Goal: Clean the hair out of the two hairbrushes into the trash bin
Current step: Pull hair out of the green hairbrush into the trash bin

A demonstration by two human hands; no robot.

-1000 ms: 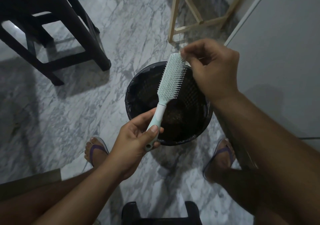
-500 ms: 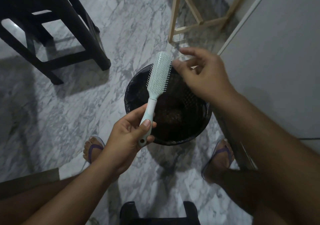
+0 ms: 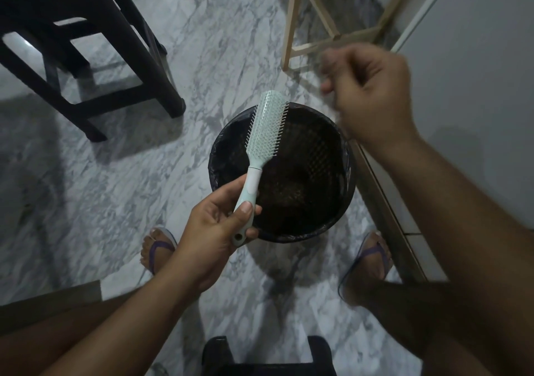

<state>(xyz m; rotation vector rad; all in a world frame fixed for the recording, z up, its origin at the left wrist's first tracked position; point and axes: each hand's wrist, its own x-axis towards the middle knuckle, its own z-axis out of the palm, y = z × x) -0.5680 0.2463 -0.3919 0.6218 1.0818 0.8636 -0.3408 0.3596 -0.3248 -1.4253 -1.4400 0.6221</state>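
A pale green hairbrush [image 3: 267, 124] is tilted over the round black trash bin [image 3: 213, 156], its bristles facing up and to the right. My left hand [image 3: 211, 231] grips the brush by its handle at the bin's near left rim. My right hand [image 3: 372, 95] is blurred, above the bin's far right rim and apart from the brush, with its fingers curled and pinched together. Whether any hair is in them is too fine to see. Dark clumps lie at the bottom of the bin. Only one brush is in view.
The floor is grey-veined marble. A dark stool [image 3: 86, 57] stands at the far left, and a light wooden frame [image 3: 291, 20] behind the bin. A pale wall panel [image 3: 476, 86] runs along the right. My feet in purple flip-flops [image 3: 157, 248] flank the bin. A black object [image 3: 268, 355] sits at the bottom edge.
My right hand has left the tip of the brush and pulled up and to the right, closing its fingers. The left hand has shifted the brush slightly left.
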